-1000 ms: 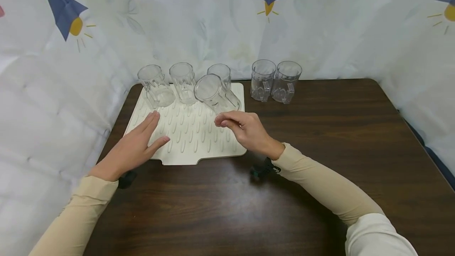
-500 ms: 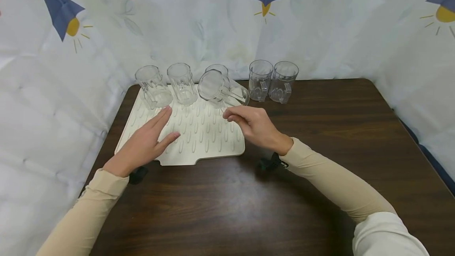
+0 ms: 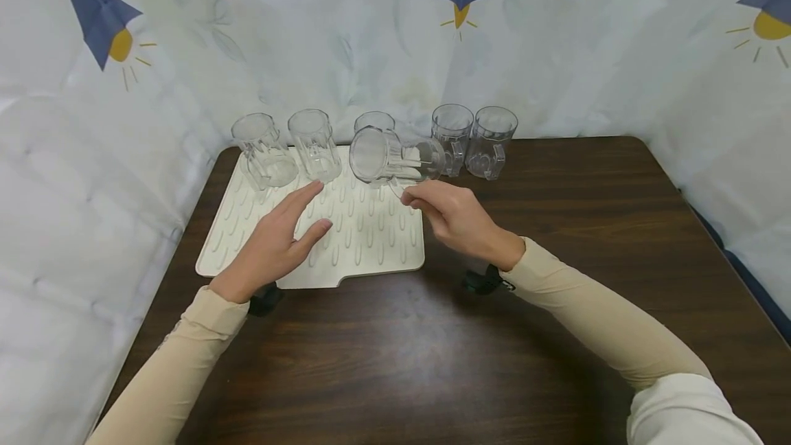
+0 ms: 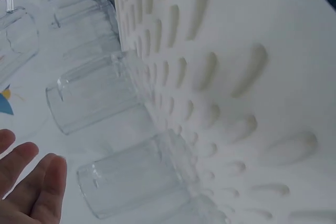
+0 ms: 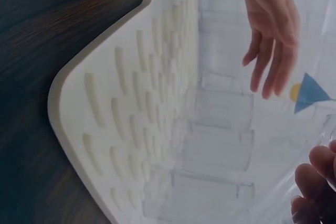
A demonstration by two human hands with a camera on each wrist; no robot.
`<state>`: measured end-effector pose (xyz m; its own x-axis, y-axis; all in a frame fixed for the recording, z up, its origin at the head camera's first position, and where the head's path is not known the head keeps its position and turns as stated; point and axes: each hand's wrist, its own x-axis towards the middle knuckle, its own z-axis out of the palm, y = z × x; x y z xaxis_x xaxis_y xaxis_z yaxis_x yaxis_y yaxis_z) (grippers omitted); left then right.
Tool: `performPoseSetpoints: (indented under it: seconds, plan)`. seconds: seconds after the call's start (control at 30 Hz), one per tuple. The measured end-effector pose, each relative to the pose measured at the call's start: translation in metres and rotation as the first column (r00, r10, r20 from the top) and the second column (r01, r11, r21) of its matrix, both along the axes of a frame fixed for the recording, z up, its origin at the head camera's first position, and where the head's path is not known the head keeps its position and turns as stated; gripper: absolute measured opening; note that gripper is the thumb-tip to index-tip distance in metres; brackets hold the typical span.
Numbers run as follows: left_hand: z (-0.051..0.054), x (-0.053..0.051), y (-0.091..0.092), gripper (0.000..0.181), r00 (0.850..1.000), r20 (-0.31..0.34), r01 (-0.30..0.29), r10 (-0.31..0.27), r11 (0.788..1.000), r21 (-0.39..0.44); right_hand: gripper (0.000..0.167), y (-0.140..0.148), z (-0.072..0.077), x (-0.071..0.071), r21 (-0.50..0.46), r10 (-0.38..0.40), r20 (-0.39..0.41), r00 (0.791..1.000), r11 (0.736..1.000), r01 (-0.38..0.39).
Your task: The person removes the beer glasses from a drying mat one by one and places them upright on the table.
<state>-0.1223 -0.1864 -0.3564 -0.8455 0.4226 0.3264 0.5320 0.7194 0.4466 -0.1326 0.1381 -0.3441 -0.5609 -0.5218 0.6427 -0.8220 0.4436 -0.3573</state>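
Observation:
My right hand (image 3: 456,220) grips a clear glass mug (image 3: 371,156) by its handle. The mug lies sideways in the air above the right part of a white ridged drying mat (image 3: 346,253). Over the mat's middle hovers my left hand (image 3: 278,242), its fingers extended and holding nothing. In the left wrist view its fingertips (image 4: 52,177) are apart from the standing mugs. Behind the hands, three mugs stand on the mat: a left mug (image 3: 266,153), a middle mug (image 3: 314,146) and a right mug (image 3: 373,119), which the held mug partly covers.
Two more clear mugs, one (image 3: 452,132) beside the mat and another (image 3: 492,143) to its right, stand upright close together on the dark wooden table (image 3: 556,225). A white patterned curtain (image 3: 383,40) hangs behind the table's back edge.
My right hand has moved right and turned the mug from a slant to nearly level. My left hand has shifted right over the mat, still extended.

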Motion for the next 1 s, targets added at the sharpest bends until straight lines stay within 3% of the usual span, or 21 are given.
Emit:
performPoseSetpoints:
  seconds: [0.2, 0.43, 0.77, 1.0]
  plan:
    - [-0.001, -0.003, 0.013, 0.06, 0.999, -0.031, 0.022, -0.018, 0.991, 0.132, 0.017, 0.006, -0.005, 0.001, 0.024, -0.014, -0.097, 0.995, 1.0, 0.017]
    - [-0.004, -0.008, 0.03, 0.059, 0.997, -0.049, 0.071, -0.059, 0.949, 0.306, 0.018, 0.011, -0.012, 0.003, 0.049, -0.022, -0.177, 0.984, 0.998, 0.032]
    - [-0.009, -0.007, 0.053, 0.061, 0.994, 0.027, 0.084, -0.106, 0.896, 0.436, 0.022, 0.017, -0.022, 0.009, 0.076, -0.028, -0.156, 0.987, 0.996, 0.04]
    - [-0.012, -0.005, 0.07, 0.076, 0.987, 0.099, 0.068, -0.124, 0.892, 0.447, 0.022, 0.023, -0.028, 0.013, 0.113, -0.059, -0.128, 0.99, 0.991, 0.073]
